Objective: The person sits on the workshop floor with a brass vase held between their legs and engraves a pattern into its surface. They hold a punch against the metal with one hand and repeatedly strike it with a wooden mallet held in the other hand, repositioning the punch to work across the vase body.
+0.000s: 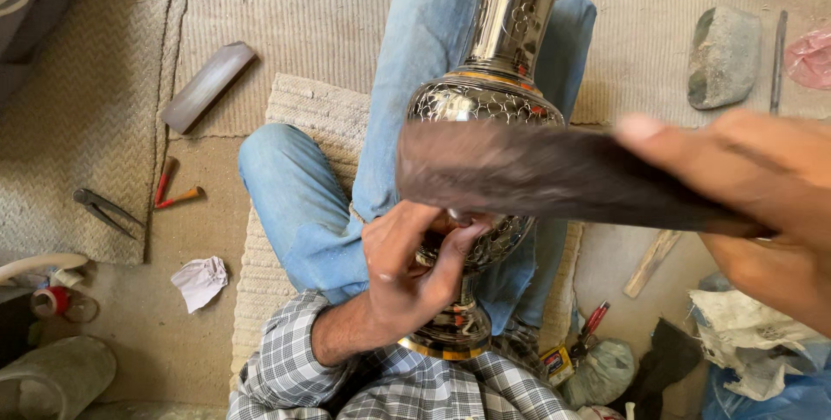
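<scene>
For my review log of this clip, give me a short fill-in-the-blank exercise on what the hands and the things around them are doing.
1. The left hand rests on an engraved metal ____ lying across the lap.
2. The right hand grips a dark wooden block, raised ____ the vase's belly.
3. The legs wear blue ____.
4. A crumpled white ____ lies on the floor left of the woven mat.

Missing words: vase; above; jeans; paper

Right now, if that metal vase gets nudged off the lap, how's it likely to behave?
The metal vase is round and lies lengthwise along the leg, so it would probably roll. Its polished neck looks slippery. Likely rigid and fairly heavy; only the left hand steadies it.
</scene>
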### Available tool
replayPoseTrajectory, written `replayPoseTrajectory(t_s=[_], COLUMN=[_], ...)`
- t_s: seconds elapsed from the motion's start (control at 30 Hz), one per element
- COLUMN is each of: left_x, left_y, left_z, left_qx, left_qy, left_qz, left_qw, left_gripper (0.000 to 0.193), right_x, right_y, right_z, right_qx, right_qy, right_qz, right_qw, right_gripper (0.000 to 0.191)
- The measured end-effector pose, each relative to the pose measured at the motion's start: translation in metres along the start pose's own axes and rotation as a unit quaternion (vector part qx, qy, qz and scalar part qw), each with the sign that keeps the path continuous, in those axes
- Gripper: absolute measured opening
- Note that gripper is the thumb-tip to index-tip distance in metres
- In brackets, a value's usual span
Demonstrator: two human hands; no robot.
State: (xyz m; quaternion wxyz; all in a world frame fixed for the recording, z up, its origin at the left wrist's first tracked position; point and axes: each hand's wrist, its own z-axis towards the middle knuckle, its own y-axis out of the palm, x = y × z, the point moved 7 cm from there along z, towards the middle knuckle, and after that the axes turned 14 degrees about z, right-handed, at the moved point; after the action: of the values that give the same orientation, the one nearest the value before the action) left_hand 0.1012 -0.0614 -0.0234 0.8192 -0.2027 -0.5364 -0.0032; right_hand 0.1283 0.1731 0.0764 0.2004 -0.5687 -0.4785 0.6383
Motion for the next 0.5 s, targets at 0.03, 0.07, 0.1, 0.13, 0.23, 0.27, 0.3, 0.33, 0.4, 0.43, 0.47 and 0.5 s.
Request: replayPoseTrajectory(t_s=[0.03, 0.07, 0.1, 0.13, 0.23, 0.27, 0.3, 0.33, 0.4, 0.43, 0.47, 0.5], left_x=[-0.001, -0.002, -0.004, -0.006, -0.015, -0.018, -0.016, -0.014, -0.012, -0.012, -0.012, -0.010], left_y=[0.001, 0.001, 0.002, 0.004, 0.010, 0.011, 0.012, 0.013, 0.013, 0.012, 0.012, 0.011], left_z=[-0.001, -0.002, -0.002, -0.002, -0.003, -0.003, -0.003, -0.002, -0.003, -0.003, -0.003, -0.003], left_qx=[0.004, 0.008, 0.010, 0.012, 0.023, 0.029, 0.029, 0.028, 0.033, 0.038, 0.044, 0.043], left_qy=[-0.005, -0.010, -0.018, -0.026, -0.059, -0.071, -0.053, -0.035, -0.017, -0.016, -0.018, -0.008], left_qz=[-0.015, -0.030, -0.030, -0.031, -0.123, -0.169, -0.167, -0.165, -0.159, -0.156, -0.154, -0.152], left_qw=[1.000, 0.999, 0.999, 0.999, 0.990, 0.983, 0.984, 0.985, 0.987, 0.987, 0.987, 0.987], left_gripper=[0.023, 0.021, 0.022, 0.023, 0.035, 0.040, 0.040, 0.041, 0.042, 0.043, 0.043, 0.040], right_x=[0.001, 0.004, 0.007, 0.013, 0.015, 0.009, 0.001, -0.011, -0.013, -0.003, 0.003, 0.009], right_y=[-0.004, -0.003, -0.001, 0.005, -0.002, -0.008, -0.010, -0.013, -0.020, -0.024, -0.026, -0.027], right_z=[0.001, 0.001, 0.002, 0.002, 0.006, 0.009, 0.010, 0.010, 0.009, 0.009, 0.008, 0.006], right_qx=[0.027, 0.009, -0.009, -0.071, -0.062, -0.044, -0.025, -0.021, 0.015, 0.047, 0.061, 0.076], right_qy=[0.006, 0.027, 0.048, 0.086, 0.101, 0.051, 0.002, -0.088, -0.102, -0.026, 0.010, 0.046], right_qz=[0.052, 0.042, 0.032, -0.040, -0.067, -0.070, -0.076, -0.106, -0.075, -0.016, 0.001, 0.019], right_qw=[0.998, 0.999, 0.998, 0.993, 0.991, 0.995, 0.997, 0.990, 0.992, 0.998, 0.998, 0.996], right_gripper=[0.086, 0.088, 0.090, 0.098, 0.093, 0.085, 0.077, 0.069, 0.059, 0.059, 0.056, 0.054])
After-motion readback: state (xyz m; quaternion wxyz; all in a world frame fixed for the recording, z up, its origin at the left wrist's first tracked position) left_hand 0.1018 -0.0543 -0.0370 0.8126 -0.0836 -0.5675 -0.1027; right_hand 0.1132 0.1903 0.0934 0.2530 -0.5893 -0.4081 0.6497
